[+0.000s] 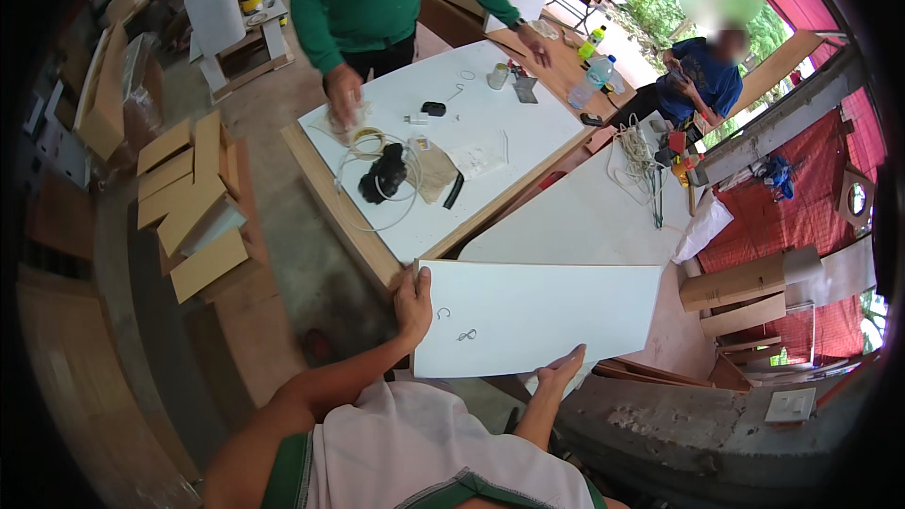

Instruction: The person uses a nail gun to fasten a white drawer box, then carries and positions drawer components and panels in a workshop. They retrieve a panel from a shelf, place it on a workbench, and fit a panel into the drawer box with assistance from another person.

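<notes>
Currently held in both hands, as my head view shows it: one white panel (537, 306), rectangular, pen marks toward its left end. Position: before the torso, its left end beside the near corner of the white-topped bench (410, 238), its far edge overlapping the pale bench (566, 226). Whether it rests on either, I cannot tell.

Left hand (413, 306): gripping the panel's left edge, near the far-left corner.

Right hand (562, 372): gripping the panel's near edge, right of middle, thumb uppermost; I find its fingers mostly hidden.

Contents of the white-topped bench, toward the left edge: black bundle (384, 174), with pale cable (416, 190) looped around it. Toward the middle: small black oval object (433, 108); white plug block (416, 119), just beside it; clear plastic bag (478, 155); black strip (453, 192), near the right edge. Toward the far corner: one jar (497, 76).

Pale bench, far end: tangled light cord (637, 153).

Attending at the left corner of the white-topped bench: one co-worker (363, 0), green long-sleeved top, leaning over it
</notes>
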A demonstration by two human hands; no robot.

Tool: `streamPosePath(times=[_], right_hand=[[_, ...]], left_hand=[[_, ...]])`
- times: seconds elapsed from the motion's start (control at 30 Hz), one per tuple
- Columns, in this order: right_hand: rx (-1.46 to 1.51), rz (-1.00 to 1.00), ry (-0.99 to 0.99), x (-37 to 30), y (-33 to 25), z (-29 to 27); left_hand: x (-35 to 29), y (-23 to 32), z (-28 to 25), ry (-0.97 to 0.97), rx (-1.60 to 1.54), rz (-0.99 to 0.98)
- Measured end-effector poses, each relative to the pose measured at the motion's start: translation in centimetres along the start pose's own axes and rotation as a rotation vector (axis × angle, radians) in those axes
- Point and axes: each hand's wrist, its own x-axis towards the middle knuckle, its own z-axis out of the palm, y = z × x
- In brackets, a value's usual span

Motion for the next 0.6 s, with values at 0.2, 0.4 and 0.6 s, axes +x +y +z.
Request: streamPosePath(times=[0.2,0.4,0.6], right_hand=[[0.216,-0.141,-0.11,-9.4,1.9,9.1],[0.425,-0.112,-0.231,-19.8,6.6,18.8],[0.438,-0.062,-0.422,-25.3,11.8,26.2]], left_hand=[[3.4,2.8,-10.5,0.002,-0.327,0.13],[10.6,0.0,-23.8,0.133,-0.626,0.128],[17.4,-16.8,-40.8,0.42,0.162,0.22]])
